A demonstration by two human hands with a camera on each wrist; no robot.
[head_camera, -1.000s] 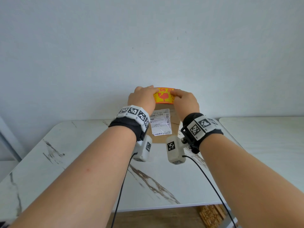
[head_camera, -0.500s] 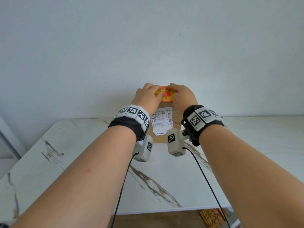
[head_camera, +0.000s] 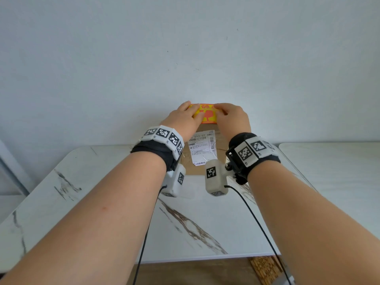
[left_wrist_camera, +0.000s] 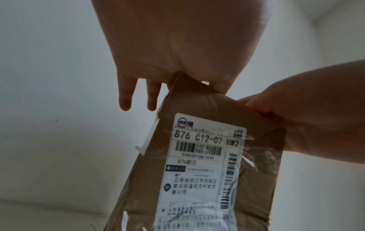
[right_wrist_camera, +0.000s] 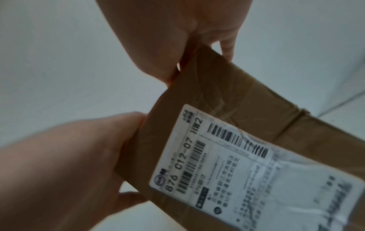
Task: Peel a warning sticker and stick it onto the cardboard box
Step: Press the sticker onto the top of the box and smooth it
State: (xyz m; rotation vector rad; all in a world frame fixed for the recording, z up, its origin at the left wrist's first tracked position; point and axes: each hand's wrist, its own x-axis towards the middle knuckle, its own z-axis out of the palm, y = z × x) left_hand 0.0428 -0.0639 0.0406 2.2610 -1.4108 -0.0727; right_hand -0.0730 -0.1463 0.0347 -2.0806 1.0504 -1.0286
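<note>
Head view first: the yellow rectangular warning sticker with red print [head_camera: 206, 115] lies on the top face of the upright brown cardboard box [head_camera: 202, 169], which stands on the white marble-patterned table [head_camera: 86, 194] against the pale wall. The left hand [head_camera: 182, 122] covers the sticker's left part and the right hand [head_camera: 233, 120] its right part, fingers laid flat along the top, pressing rather than gripping anything. The step in hand looks like smoothing the sticker down. To do it well, I would sweep the fingertips outward from the middle toward each edge, so no bubble is trapped, and finish by rubbing the corners.

Left wrist view: the left hand's palm bears on the box's top edge, and two straight fingers [left_wrist_camera: 125, 100] hang past the box's far side, holding nothing. The white printed shipping label [left_wrist_camera: 205, 168] sits on the front face under clear tape, so pressure should stay on top and straight down, or the tall box may tip.

Right wrist view: blurred, but the right hand's fingers [right_wrist_camera: 227, 45] reach over the top edge, uncurled. The sticker itself is hidden here.
</note>
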